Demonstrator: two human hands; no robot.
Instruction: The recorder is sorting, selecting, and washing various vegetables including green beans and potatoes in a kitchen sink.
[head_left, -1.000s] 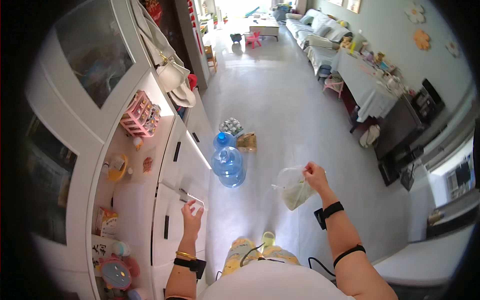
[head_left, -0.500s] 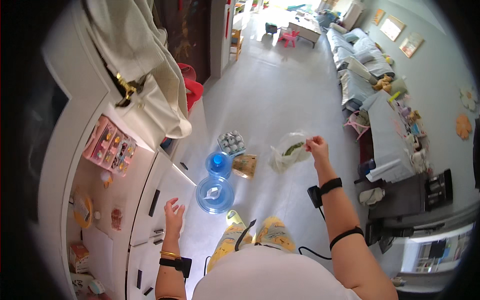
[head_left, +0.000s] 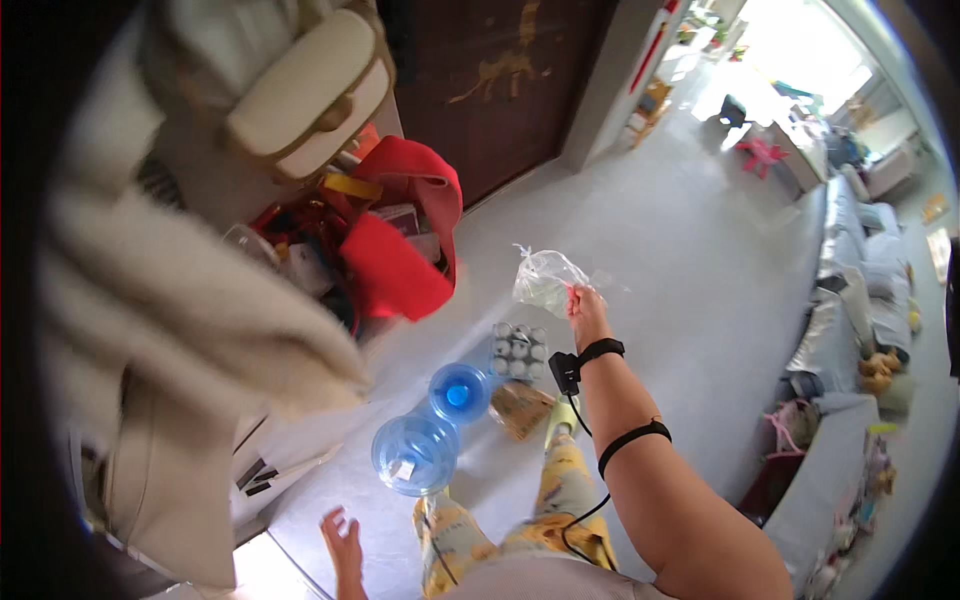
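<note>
My right hand [head_left: 586, 305], arm stretched forward, is closed on the gathered edge of a clear plastic bag [head_left: 545, 282]. The bag hangs over the floor; its contents are blurred, with a faint green tint. Low on the left, my left hand [head_left: 343, 538] is empty, its fingers apart and slightly curled. Beneath the bag stands a pack of white round-topped items [head_left: 519, 350]. Two blue water jugs, one capped [head_left: 459, 394] and one with a pale label or scrap on it [head_left: 414, 456], stand between my hands, beside a brown box or bag [head_left: 521, 408].
To the left, beige coats [head_left: 190, 300] and a cream handbag [head_left: 310, 95] hang above an open red bag [head_left: 400, 250] full of things. A dark brown door [head_left: 490, 80] lies beyond. A sofa [head_left: 840, 290] and a cluttered table [head_left: 830, 500] line the right side.
My view has swung left and my body has stepped forward, one foot beside the brown box. My right hand has carried the plastic bag forward, past the pack. My left hand stays empty.
</note>
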